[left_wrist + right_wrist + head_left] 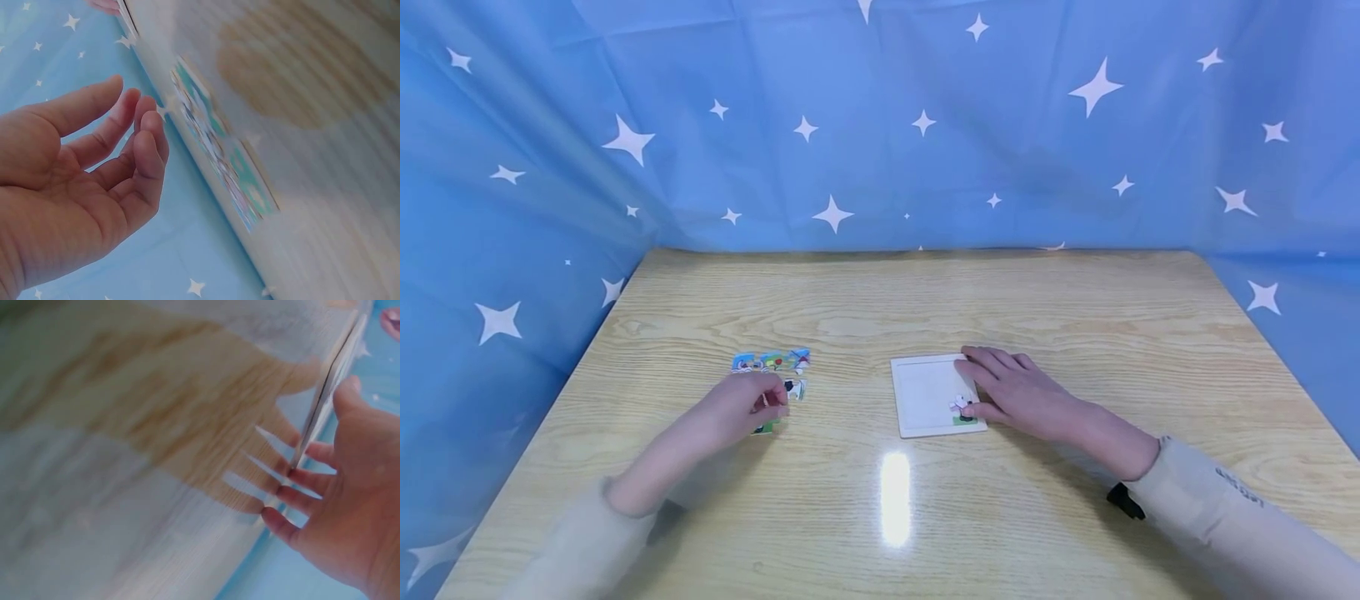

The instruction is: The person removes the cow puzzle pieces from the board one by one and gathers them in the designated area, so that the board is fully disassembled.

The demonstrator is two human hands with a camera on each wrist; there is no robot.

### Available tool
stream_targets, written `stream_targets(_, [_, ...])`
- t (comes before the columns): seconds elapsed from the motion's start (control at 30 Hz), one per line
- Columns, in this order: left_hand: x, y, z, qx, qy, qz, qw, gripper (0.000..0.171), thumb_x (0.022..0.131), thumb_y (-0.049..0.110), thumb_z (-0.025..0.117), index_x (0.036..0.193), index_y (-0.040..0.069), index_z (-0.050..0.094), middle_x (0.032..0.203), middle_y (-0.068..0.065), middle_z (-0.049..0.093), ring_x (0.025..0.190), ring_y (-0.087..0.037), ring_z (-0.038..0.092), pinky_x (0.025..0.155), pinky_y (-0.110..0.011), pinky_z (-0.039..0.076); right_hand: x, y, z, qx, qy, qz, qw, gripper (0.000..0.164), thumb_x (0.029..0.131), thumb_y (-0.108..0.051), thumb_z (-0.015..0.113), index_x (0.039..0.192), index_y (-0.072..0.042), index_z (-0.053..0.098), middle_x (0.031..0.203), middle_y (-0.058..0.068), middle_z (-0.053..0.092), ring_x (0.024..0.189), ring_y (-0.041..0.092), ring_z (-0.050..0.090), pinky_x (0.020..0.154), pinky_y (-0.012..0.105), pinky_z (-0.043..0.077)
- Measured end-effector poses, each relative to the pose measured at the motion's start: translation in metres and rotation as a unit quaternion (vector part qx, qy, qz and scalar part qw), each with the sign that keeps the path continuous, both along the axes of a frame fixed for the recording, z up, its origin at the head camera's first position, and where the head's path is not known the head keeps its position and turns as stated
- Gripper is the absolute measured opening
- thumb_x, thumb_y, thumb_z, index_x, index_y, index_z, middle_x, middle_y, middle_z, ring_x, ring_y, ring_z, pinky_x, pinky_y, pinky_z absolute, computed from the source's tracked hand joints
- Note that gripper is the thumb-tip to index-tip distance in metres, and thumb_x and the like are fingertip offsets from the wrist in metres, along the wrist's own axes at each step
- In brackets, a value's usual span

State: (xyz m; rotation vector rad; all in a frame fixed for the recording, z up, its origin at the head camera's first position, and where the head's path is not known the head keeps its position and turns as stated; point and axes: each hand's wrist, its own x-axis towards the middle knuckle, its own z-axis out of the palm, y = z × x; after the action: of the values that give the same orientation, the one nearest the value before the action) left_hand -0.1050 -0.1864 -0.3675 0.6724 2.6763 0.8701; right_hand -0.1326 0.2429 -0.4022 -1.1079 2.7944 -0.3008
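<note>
Several colourful puzzle pieces (775,362) lie in a loose group on the left part of the table. My left hand (737,408) hovers over them and partly hides them. In the left wrist view its fingers bend loosely with a gap to the thumb, holding nothing, and the pieces (203,109) lie beyond the fingertips. A square white puzzle tray (921,396) lies right of centre. One piece with a white and black figure on green (962,410) sits in its lower right corner. My right hand (1018,392) rests along the tray's right edge, fingers spread, thumb touching that piece.
The wood-grain table (835,500) carries everything, with a bright light reflection (895,500) in front of the tray. A blue curtain with white stars (880,125) hangs behind and along the sides. A small black object (1126,502) shows beneath the right sleeve.
</note>
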Motion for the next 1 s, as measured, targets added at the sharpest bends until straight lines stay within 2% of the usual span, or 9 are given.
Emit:
stream_targets(0.13, [0.0,0.011,0.001,0.013,-0.001,-0.012,0.9998,0.01,0.1,-0.001,0.077,0.096,0.005,0.069,0.089,0.004,0.068,0.082,-0.011,0.058,0.067,-0.027,0.05,0.0,0.001,0.002,0.0,-0.008,0.001,1.0,0.069,0.113,-0.041,0.064,0.164,0.002,0.046,0.169,0.027,0.041,0.154,0.047,0.041,0.114,0.07,0.041])
stream_targets(0.37, [-0.001,0.03,0.004,0.009,-0.01,-0.028,0.9995,0.007,0.101,0.004,0.078,0.099,0.007,0.072,0.09,0.005,0.067,0.082,-0.009,0.057,0.069,-0.026,0.05,-0.001,0.003,0.003,0.011,-0.033,0.003,0.999,0.078,0.11,-0.043,0.067,0.167,0.004,0.04,0.173,0.029,0.035,0.158,0.05,0.035,0.117,0.073,0.037])
stream_targets(0.57, [-0.004,0.048,0.003,0.013,-0.015,-0.061,0.9979,0.008,0.102,0.003,0.077,0.098,0.007,0.072,0.089,0.005,0.068,0.081,-0.007,0.057,0.071,-0.025,0.051,-0.001,0.003,0.002,0.014,-0.046,0.01,0.999,0.084,0.109,-0.045,0.068,0.169,0.004,0.035,0.175,0.029,0.03,0.159,0.051,0.031,0.118,0.074,0.034])
stream_targets(0.77, [-0.007,0.069,0.001,0.006,0.003,-0.1,0.995,0.008,0.102,0.002,0.076,0.097,0.007,0.072,0.088,0.003,0.069,0.081,-0.005,0.059,0.074,-0.023,0.053,0.0,0.003,0.001,0.008,-0.062,0.007,0.998,0.089,0.108,-0.049,0.068,0.17,0.004,0.032,0.176,0.029,0.027,0.161,0.052,0.028,0.119,0.075,0.031])
stream_targets(1.0, [-0.015,0.088,-0.002,-0.008,0.0,-0.11,0.9938,0.007,0.103,0.001,0.073,0.097,0.006,0.071,0.09,0.001,0.069,0.084,-0.007,0.061,0.079,-0.024,0.054,0.001,0.002,0.002,-0.016,-0.074,0.007,0.997,0.092,0.107,-0.05,0.071,0.17,0.005,0.032,0.176,0.031,0.025,0.16,0.054,0.026,0.118,0.077,0.029])
